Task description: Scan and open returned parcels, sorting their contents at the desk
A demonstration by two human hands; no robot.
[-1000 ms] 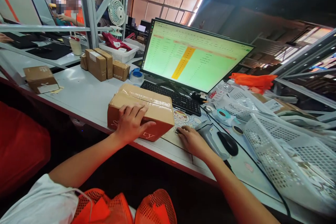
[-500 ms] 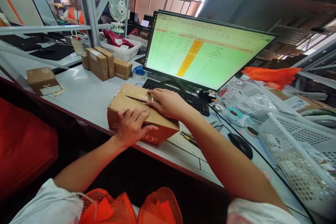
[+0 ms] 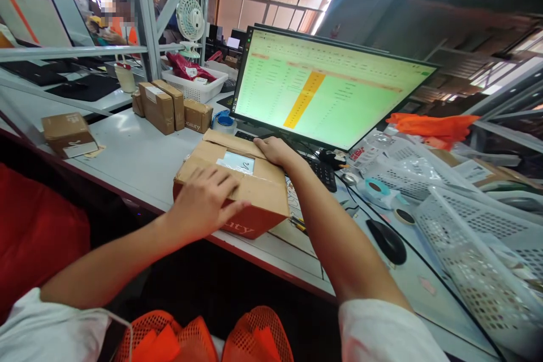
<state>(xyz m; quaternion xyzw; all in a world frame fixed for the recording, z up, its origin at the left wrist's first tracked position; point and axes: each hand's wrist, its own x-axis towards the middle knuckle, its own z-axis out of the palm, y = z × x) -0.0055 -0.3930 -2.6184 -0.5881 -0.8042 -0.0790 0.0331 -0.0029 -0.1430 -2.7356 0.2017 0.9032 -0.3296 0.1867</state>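
Observation:
A brown cardboard box (image 3: 267,199) with white lettering on its near side sits at the table's front edge. Its far top flap (image 3: 224,140) is lifted, and my right hand (image 3: 275,150) has its fingers hooked over that flap's right part. Between the flaps a pale card or packet (image 3: 236,163) with a dark mark shows in the gap; anything beneath it is hidden. My left hand (image 3: 207,198) lies over the near flap and near edge, slightly blurred, its fingers spread and thumb out to the right.
Behind the box stand a monitor (image 3: 326,90) and a keyboard (image 3: 322,174). Small boxes (image 3: 159,106) and blue tape (image 3: 224,120) are at the back left. To the right lie a mouse (image 3: 386,241), teal tape (image 3: 377,186) and a white basket (image 3: 466,249). A person (image 3: 121,25) sits far left.
The far flap has come up, pulled back by my right hand, and the pale card now shows. My left hand has shifted slightly left on the near flap, its fingers spreading.

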